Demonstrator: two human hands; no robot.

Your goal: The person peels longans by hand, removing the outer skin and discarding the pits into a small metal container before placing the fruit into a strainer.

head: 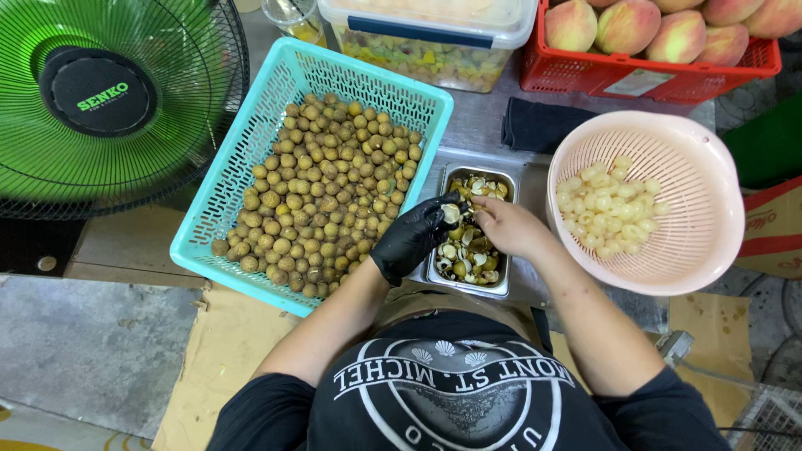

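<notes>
My left hand, in a black glove, pinches a small pale fruit over a steel tray of brown shells and seeds. My bare right hand meets it from the right, fingers closed on the same fruit. Whether it holds a small tool I cannot tell. A turquoise basket of several brown round fruits sits left of the tray. On the right, a pink colander holds peeled white fruit flesh.
A green fan stands at the far left. At the back are a clear lidded box of cut fruit, a red basket of peaches and a dark cloth. Cardboard lies under my arms.
</notes>
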